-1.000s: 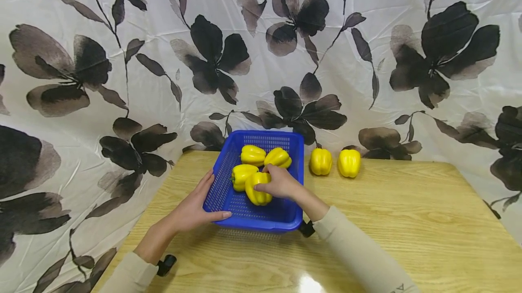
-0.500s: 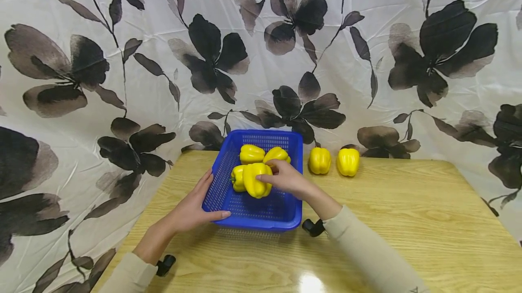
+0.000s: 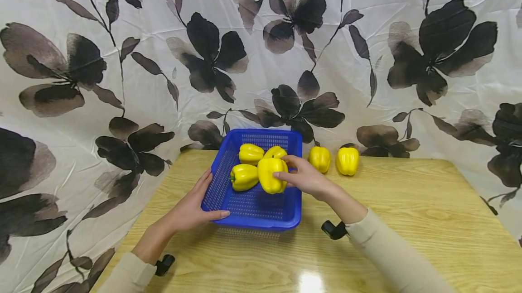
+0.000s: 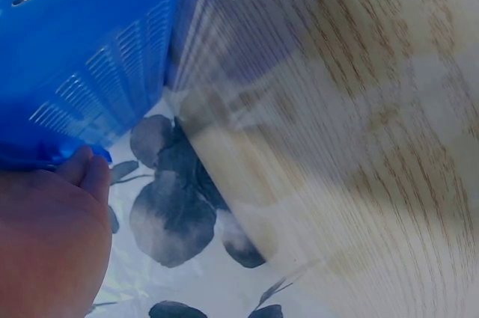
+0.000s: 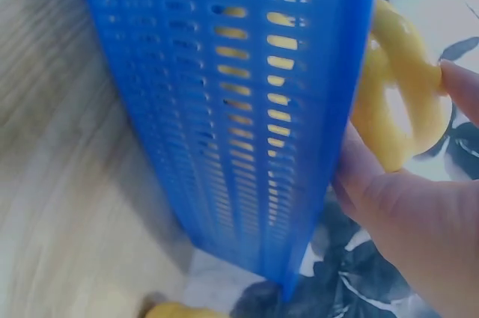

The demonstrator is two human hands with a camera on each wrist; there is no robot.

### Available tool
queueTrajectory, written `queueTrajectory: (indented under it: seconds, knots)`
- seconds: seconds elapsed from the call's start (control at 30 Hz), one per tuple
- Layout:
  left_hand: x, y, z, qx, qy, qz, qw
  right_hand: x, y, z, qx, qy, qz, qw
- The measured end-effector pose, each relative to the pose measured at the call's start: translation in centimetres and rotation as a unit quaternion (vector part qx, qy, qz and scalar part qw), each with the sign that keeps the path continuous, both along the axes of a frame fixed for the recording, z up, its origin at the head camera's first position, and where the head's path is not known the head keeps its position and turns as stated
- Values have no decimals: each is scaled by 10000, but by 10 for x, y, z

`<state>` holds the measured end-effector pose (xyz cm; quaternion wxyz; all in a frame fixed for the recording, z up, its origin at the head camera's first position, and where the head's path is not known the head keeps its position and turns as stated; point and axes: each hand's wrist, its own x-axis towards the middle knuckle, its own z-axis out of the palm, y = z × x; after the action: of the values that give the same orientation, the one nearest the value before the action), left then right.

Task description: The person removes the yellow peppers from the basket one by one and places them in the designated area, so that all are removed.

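Note:
A blue plastic basket (image 3: 261,225) with perforated walls stands at the table's back left. My left hand (image 3: 188,213) grips its near left corner, thumb over the front rim and fingers along the left side. Between the thumb and fingers of my right hand (image 3: 310,179) is a yellow bell pepper (image 3: 270,177), raised over the basket's right part. Below it lie three more: a back left bell pepper (image 3: 250,154), a front left bell pepper (image 3: 243,178), and a partly covered bell pepper (image 3: 276,151). The right wrist view shows the held bell pepper (image 5: 400,93) beyond the basket wall (image 5: 187,108).
Right of the basket, near the table's back edge, stand two yellow bell peppers, one nearer (image 3: 319,160) and one farther right (image 3: 348,161). A white cloth (image 3: 253,71) with dark flowers hangs behind the wooden table (image 3: 408,211). Black mounts (image 3: 334,229) sit at both wrists.
My right hand has lifted the bell pepper off the basket's middle and carried it to the right. The left hand stays at the basket's corner.

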<state>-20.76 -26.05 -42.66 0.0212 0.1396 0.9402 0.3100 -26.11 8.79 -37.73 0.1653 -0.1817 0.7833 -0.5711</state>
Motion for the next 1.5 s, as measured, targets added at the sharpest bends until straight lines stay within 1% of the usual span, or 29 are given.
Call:
queueTrajectory:
  seconds: [0.3,0.47,0.6,0.73,0.97,1.17,1.4,1.5]
  knots:
    - [0,0,0,48,40,-30,10000,8,19,8,-4,135,108,9999]
    - [0,-1,0,58,0,-22,10000,11,31,13,26,113,82,9999]
    - [-1,-1,0,33,43,-21,10000,14,42,16,77,86,11,9999]
    - [-1,-1,1,-8,113,-36,9999,14,52,15,47,116,29,9999]
    - [0,0,1,58,104,-60,9999,14,66,11,83,42,-138,9999]
    - [1,0,0,-1,101,-36,9999,17,77,12,144,60,-230,9996]
    - [0,0,-1,-54,34,8,10000,18,86,13,118,156,-158,9997]
    - [-1,0,-1,-52,64,0,10000,18,90,14,68,213,-143,9996]
